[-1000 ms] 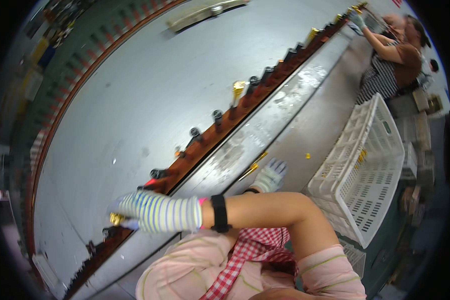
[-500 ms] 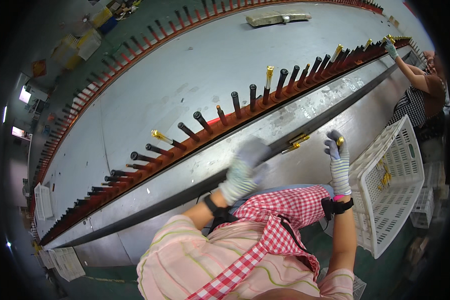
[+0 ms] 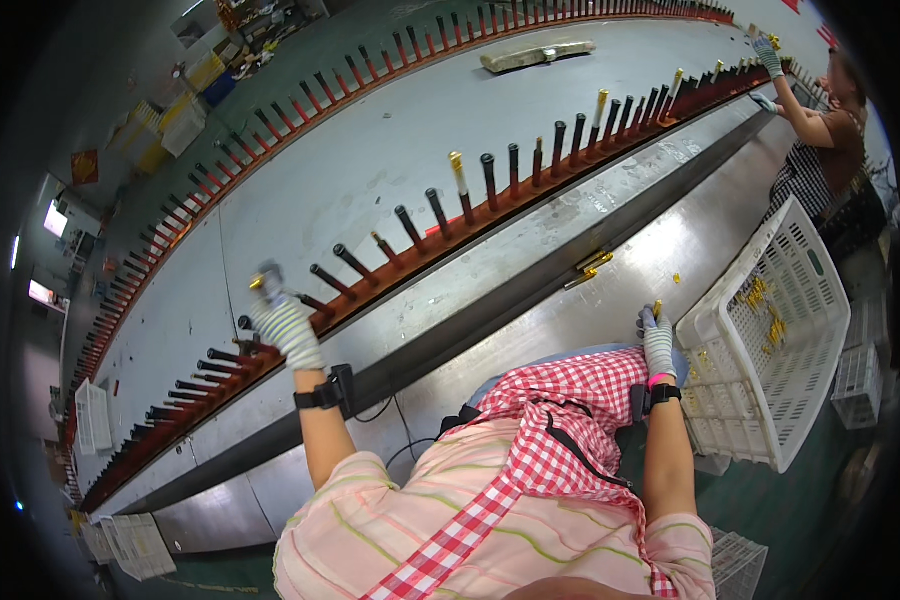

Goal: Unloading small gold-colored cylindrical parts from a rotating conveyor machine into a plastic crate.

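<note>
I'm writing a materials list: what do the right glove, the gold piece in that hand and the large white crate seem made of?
Right glove: probably knitted fabric, matt, from its soft striped cuff. Gold piece: seemingly shiny; metal or plated plastic, too small to tell. White crate: likely matt moulded plastic, from slotted walls.

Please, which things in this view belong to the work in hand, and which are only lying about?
Seemingly in use:
left hand, blurred, with gold piece
right hand, holding another gold piece
black-topped posts
loose gold pieces
white basket containing gold bits

Apparently just lying about:
pale block
white crate, lower left
</note>
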Demonstrator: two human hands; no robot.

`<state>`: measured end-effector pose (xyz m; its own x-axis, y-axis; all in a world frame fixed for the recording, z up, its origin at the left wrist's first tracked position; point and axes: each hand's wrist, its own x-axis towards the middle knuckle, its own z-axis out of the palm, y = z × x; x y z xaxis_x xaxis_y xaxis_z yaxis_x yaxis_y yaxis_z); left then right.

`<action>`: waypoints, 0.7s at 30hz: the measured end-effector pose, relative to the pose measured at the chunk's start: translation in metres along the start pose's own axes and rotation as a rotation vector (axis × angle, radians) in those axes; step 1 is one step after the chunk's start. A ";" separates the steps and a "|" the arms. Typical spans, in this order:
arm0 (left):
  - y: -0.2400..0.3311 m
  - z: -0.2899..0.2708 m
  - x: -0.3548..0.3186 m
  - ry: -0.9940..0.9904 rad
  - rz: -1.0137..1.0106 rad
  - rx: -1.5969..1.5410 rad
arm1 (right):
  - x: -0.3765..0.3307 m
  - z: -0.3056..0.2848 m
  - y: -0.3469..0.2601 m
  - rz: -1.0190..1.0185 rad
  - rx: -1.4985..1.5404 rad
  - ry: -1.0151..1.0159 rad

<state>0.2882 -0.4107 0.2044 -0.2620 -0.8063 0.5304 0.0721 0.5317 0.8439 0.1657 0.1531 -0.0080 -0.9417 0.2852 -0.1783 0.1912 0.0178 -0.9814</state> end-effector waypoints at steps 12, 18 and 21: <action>0.077 0.123 -0.087 -0.197 -0.095 -0.759 | -0.011 0.001 -0.001 -0.045 0.106 0.053; 0.022 0.138 -0.066 -0.230 -0.136 -0.431 | -0.008 0.001 0.006 -0.028 0.054 0.084; 0.024 0.119 -0.046 -0.189 -0.099 -0.477 | -0.006 -0.001 0.011 -0.013 0.058 0.083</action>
<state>0.1874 -0.3299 0.1906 -0.4560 -0.7622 0.4594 0.4572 0.2423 0.8557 0.1738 0.1529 -0.0182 -0.9175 0.3637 -0.1611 0.1601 -0.0331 -0.9865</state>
